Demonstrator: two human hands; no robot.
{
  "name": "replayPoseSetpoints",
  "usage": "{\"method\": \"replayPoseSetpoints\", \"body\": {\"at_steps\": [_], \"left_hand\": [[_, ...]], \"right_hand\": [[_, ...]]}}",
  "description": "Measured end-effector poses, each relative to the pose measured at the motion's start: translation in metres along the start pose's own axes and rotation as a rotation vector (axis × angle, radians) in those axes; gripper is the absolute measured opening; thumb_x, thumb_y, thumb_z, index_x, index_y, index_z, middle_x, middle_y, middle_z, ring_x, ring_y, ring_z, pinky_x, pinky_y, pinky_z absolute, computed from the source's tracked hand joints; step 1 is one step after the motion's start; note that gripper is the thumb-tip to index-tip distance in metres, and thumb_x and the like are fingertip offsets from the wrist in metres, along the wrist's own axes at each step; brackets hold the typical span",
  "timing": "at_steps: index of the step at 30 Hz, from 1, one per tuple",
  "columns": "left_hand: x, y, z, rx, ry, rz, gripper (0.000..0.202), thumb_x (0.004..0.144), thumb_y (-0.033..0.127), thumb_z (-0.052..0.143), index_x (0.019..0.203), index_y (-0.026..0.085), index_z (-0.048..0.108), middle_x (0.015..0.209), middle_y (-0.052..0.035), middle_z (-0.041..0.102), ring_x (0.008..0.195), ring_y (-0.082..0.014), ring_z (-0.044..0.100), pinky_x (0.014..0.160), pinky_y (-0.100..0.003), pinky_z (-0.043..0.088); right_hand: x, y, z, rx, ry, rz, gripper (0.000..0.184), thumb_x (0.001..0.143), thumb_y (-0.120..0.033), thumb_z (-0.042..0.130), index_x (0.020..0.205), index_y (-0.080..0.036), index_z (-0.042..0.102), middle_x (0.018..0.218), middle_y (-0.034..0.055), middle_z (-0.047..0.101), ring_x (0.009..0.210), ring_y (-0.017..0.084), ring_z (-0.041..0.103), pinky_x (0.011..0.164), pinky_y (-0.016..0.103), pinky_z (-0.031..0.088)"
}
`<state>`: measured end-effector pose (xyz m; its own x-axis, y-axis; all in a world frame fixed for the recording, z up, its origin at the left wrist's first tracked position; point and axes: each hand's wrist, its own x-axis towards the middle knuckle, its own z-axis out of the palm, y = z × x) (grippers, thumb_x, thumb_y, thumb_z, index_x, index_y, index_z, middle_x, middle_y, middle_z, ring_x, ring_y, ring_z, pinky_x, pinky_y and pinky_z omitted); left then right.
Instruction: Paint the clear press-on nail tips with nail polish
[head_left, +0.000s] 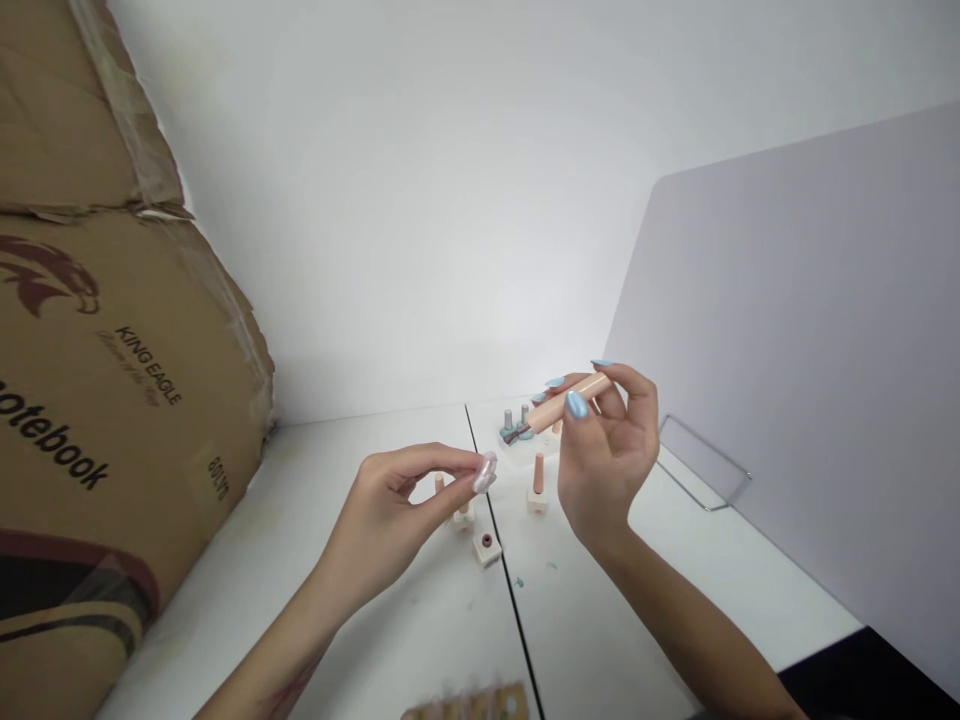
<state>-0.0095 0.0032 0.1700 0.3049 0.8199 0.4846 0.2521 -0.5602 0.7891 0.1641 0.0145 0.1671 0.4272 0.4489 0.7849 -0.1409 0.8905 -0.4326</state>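
Note:
My right hand [607, 450], with shiny light blue nails, grips a nail polish brush [568, 402] by its long peach cap. The dark bristles point down and left, toward my left hand. My left hand [412, 510] is closed in a pinch, thumb against fingers. Something pearly and shiny shows at its fingertips; whether that is nails or a small held piece, I cannot tell. Brush tip and left fingertips are apart. Below them stands an uncapped nail polish bottle [487, 548], white with a dark neck. A capped bottle [537, 499] with a peach cap stands further right.
More peach-capped bottles [463, 517] are partly hidden behind my left hand. At the back, a pale tray [525, 458] carries grey-capped bottles [508, 420]. A cardboard box [135, 400] stands left, a grey panel [810, 350] with a wire stand [705, 508] right. A blurred brown strip [465, 708] lies nearest me.

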Motion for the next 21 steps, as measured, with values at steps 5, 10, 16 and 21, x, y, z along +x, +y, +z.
{"method": "replayPoseSetpoints", "body": {"at_steps": [5, 10, 16, 21], "left_hand": [[0.0023, 0.0024, -0.0001, 0.022, 0.003, 0.026, 0.010, 0.085, 0.027, 0.069, 0.081, 0.023, 0.078, 0.082, -0.0031, 0.079, 0.073, -0.0189, 0.069, 0.068, -0.028, 0.054], [0.0018, 0.0037, 0.0015, 0.026, -0.006, 0.033, 0.009, 0.084, 0.027, 0.069, 0.083, 0.024, 0.078, 0.080, -0.0020, 0.078, 0.071, -0.0182, 0.068, 0.066, -0.027, 0.052], [-0.0016, -0.0005, 0.0001, 0.025, -0.003, 0.027, 0.009, 0.084, 0.026, 0.069, 0.085, 0.027, 0.078, 0.084, -0.0006, 0.078, 0.076, -0.0177, 0.070, 0.069, -0.026, 0.051], [0.0022, 0.0015, 0.0018, 0.026, -0.007, 0.057, 0.009, 0.085, 0.024, 0.069, 0.086, 0.027, 0.078, 0.083, -0.0001, 0.078, 0.075, -0.0172, 0.069, 0.068, -0.027, 0.050]], "right_hand": [[0.0009, -0.0047, 0.0007, -0.017, -0.122, -0.105, 0.027, 0.083, -0.016, 0.063, 0.105, -0.027, 0.053, 0.073, -0.0034, 0.065, 0.067, 0.014, 0.067, 0.058, 0.032, 0.061], [0.0005, -0.0058, 0.0027, -0.058, -0.217, -0.182, 0.027, 0.083, -0.014, 0.062, 0.105, -0.026, 0.054, 0.069, -0.0042, 0.063, 0.064, 0.015, 0.067, 0.059, 0.034, 0.061], [0.0014, -0.0021, -0.0007, -0.068, 0.018, -0.010, 0.027, 0.083, -0.014, 0.062, 0.106, -0.026, 0.054, 0.076, -0.0032, 0.063, 0.077, 0.015, 0.068, 0.071, 0.036, 0.062], [0.0018, -0.0056, 0.0011, 0.022, -0.230, -0.167, 0.029, 0.082, -0.010, 0.061, 0.107, -0.025, 0.055, 0.075, -0.0030, 0.066, 0.067, 0.014, 0.067, 0.062, 0.033, 0.062]]}}
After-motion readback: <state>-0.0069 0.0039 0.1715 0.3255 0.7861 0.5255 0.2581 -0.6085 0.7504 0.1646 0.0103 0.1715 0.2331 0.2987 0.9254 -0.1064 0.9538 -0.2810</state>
